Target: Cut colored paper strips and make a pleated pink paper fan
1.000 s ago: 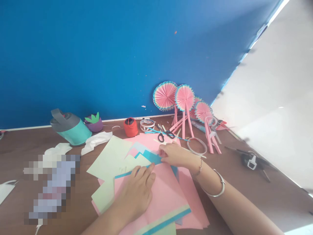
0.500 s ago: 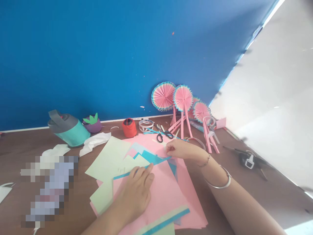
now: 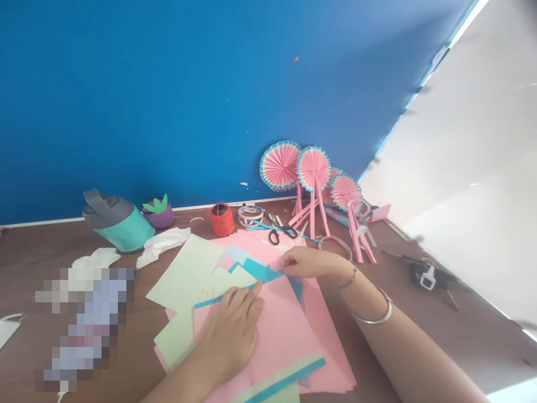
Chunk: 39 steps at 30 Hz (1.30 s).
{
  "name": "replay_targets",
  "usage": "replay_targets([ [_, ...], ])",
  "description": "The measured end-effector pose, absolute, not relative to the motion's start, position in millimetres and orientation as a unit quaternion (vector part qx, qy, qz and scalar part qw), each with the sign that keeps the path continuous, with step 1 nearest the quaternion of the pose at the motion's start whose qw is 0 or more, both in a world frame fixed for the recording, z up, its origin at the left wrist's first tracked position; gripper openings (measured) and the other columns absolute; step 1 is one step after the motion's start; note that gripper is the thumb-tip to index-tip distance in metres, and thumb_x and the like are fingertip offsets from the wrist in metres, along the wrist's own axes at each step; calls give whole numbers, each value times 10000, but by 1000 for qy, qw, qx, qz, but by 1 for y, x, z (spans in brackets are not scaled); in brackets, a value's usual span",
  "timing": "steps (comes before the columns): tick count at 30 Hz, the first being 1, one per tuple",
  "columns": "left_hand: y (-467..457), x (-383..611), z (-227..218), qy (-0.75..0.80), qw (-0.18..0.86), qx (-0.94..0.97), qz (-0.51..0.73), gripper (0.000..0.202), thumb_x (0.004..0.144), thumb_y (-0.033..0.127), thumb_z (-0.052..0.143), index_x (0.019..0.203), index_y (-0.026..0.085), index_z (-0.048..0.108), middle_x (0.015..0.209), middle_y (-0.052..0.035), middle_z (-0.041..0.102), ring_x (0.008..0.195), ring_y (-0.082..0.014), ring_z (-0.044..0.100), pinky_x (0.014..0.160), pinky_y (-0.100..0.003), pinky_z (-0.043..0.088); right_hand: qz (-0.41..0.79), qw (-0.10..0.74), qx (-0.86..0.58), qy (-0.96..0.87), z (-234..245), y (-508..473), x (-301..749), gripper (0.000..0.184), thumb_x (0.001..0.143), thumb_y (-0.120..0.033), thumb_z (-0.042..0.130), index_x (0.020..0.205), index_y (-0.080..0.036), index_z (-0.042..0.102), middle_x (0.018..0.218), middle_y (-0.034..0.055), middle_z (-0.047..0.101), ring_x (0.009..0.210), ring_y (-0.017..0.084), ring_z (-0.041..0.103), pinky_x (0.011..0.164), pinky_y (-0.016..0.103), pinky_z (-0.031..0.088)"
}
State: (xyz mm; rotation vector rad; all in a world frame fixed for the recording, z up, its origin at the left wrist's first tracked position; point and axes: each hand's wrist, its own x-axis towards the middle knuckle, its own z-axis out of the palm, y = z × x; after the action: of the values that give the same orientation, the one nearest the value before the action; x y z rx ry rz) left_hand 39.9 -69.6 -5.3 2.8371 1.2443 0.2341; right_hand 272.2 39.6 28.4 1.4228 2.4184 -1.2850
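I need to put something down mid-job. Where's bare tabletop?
Bare table shows between the pixelated item and the pale green sheets, and between the right forearm and the black item with a white part. Behind the sheets it's crowded: scissors, blue strips, a red container, pink fans.

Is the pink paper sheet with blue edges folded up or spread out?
Spread out: the pink paper sheet with blue edges lies broad and flat beneath the left hand.
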Motion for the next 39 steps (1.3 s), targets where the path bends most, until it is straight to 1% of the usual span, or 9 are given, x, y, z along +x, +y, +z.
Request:
replay_targets([
  [4, -71, 39, -10, 408, 13, 909, 83, 296, 822, 143, 423, 1098, 172, 528, 1403, -86, 425, 1029, -250, 463, 933, -441, 300, -413, 22, 477, 776, 30, 39, 270, 132, 678, -197, 468, 560, -163, 517, 546, -22, 510, 550, 108, 426, 516, 217, 318],
  [8, -73, 39, -13, 426, 3, 900, 90, 314, 813, 122, 423, 1105, 175, 526, 1384, -94, 447, 1007, -244, 481, 934, -451, 292, -374, -2, 520, 768, 31, 37, 265, 121, 681, -237, 483, 603, -164, 540, 560, -25, 496, 533, 100, 418, 484, 213, 297],
  [11, -74, 39, -12, 431, -3, 897, 94, 321, 805, 111, 421, 1099, 176, 532, 1375, -93, 460, 986, -247, 492, 915, -453, 306, -370, -17, 530, 763, 31, 36, 262, 117, 687, -241, 481, 622, -167, 545, 574, -27, 496, 551, 102, 440, 495, 209, 312],
  [17, -75, 40, -13, 433, -10, 895, 105, 326, 800, 105, 416, 1091, 171, 546, 1352, -94, 488, 974, -252, 499, 900, -453, 318, -361, -12, 547, 755, 34, 36, 257, 110, 663, -195, 494, 564, -164, 530, 535, -30, 470, 547, 101, 436, 496, 201, 311],
  [21, -77, 41, -15, 440, -22, 891, 109, 343, 793, 87, 399, 1097, 147, 547, 1349, -126, 487, 963, -258, 503, 883, -459, 326, -343, -18, 588, 733, 28, 34, 250, 98, 638, -165, 499, 541, -162, 515, 510, -26, 465, 526, 98, 438, 482, 193, 307],
  [25, -79, 42, -20, 457, -38, 881, 114, 357, 767, 75, 410, 1089, 136, 551, 1352, -146, 481, 958, -267, 507, 865, -462, 341, -303, -41, 627, 716, 18, 28, 240, 80, 640, -166, 484, 573, -155, 527, 549, 1, 508, 541, 109, 466, 487, 203, 309],
  [30, -80, 43, -25, 463, -46, 877, 122, 351, 781, 84, 412, 1102, 120, 552, 1354, -156, 476, 1007, -287, 495, 894, -469, 329, -255, -51, 662, 703, 16, 23, 233, 97, 644, -184, 508, 571, -150, 563, 576, 30, 565, 562, 124, 497, 506, 215, 310],
  [35, -80, 42, -24, 459, -48, 880, 116, 336, 805, 103, 405, 1106, 128, 554, 1357, -138, 480, 1034, -283, 493, 914, -457, 325, -232, -31, 669, 705, 16, 21, 230, 136, 684, -202, 509, 609, -148, 608, 603, 62, 612, 569, 147, 538, 496, 232, 295],
  [39, -80, 42, -23, 456, -63, 880, 119, 352, 797, 101, 402, 1113, 121, 555, 1347, -141, 492, 1038, -285, 499, 910, -454, 333, -139, -6, 672, 728, 13, 14, 224, 214, 757, -224, 466, 682, -141, 648, 716, 117, 665, 676, 201, 600, 559, 261, 330],
])
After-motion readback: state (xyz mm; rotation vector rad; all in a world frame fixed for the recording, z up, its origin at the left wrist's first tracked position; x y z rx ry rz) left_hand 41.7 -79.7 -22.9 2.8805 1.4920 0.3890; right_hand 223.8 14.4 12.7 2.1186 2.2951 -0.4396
